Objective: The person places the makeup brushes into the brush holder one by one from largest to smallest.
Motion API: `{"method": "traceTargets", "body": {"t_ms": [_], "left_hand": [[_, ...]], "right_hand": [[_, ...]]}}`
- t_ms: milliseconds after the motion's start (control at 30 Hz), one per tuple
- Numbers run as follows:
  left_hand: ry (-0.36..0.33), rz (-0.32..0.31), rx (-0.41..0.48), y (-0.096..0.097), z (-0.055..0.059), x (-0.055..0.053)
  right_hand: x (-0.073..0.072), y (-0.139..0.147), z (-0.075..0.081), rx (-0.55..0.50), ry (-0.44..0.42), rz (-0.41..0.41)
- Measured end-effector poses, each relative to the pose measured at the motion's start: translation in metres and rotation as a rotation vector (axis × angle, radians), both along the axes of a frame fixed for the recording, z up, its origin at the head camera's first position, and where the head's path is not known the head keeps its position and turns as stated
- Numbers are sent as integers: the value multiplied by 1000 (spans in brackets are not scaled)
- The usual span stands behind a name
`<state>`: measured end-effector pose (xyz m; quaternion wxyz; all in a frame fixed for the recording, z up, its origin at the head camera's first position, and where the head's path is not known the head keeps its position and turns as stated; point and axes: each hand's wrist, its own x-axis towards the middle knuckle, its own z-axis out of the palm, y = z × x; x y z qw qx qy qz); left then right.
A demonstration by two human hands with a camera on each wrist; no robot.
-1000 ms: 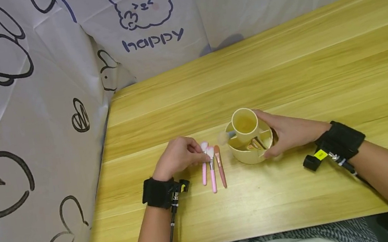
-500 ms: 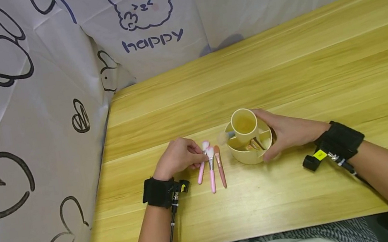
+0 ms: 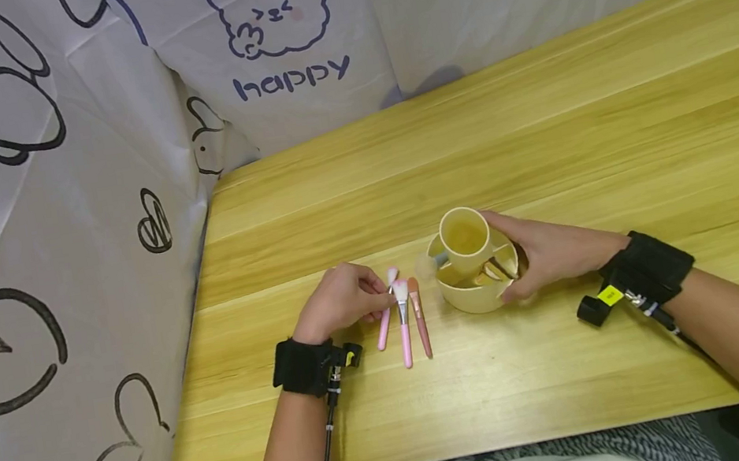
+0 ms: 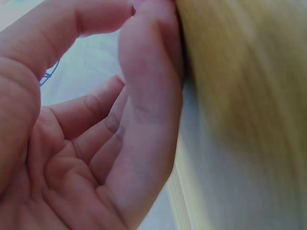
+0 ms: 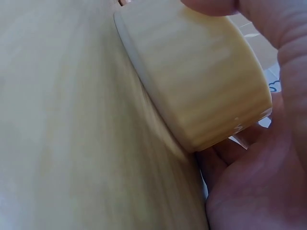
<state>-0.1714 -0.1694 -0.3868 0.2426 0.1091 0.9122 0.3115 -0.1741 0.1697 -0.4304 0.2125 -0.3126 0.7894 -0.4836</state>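
Note:
In the head view my left hand (image 3: 340, 302) pinches the leftmost pink makeup brush (image 3: 385, 328) near its bristle end, between thumb and fingertips. Close beside it on the table lie a second pink brush (image 3: 405, 337) with white bristles and a darker rose brush (image 3: 421, 326). My right hand (image 3: 547, 248) grips the right side of a round cream organizer (image 3: 476, 299), thumb in front and fingers behind. A tall cup section (image 3: 466, 232) rises from the organizer, and small gold and brown items (image 3: 497, 271) sit inside. The left wrist view shows my curled fingers (image 4: 148, 86) but no brush.
The organizer stands on a wooden table (image 3: 575, 359), whose front edge runs close to the person's lap. White printed cloth (image 3: 316, 111) hangs behind the table and along its left side. A pale fluffy thing (image 3: 438, 260) juts from the organizer's left side.
The leftmost pink brush has tilted, its handle end swinging left. The gold and brown items inside the organizer have shifted slightly. Both hands stay nearly in place.

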Motion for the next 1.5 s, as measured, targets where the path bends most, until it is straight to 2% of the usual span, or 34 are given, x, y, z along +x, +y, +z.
{"method": "traceTargets", "body": {"t_ms": [367, 600, 833, 1200, 1500], "left_hand": [[-4, 2, -5, 0, 0, 0], [1, -4, -1, 0, 0, 0], [4, -12, 1, 0, 0, 0], [-28, -1, -13, 0, -1, -1], [52, -31, -113, 4, 2, 3]], "right_hand": [[2, 1, 2, 34, 23, 9], [1, 0, 1, -9, 12, 4], [1, -1, -2, -21, -12, -35], [-1, 0, -1, -2, -3, -16], [0, 0, 1, 13, 11, -2]]}}
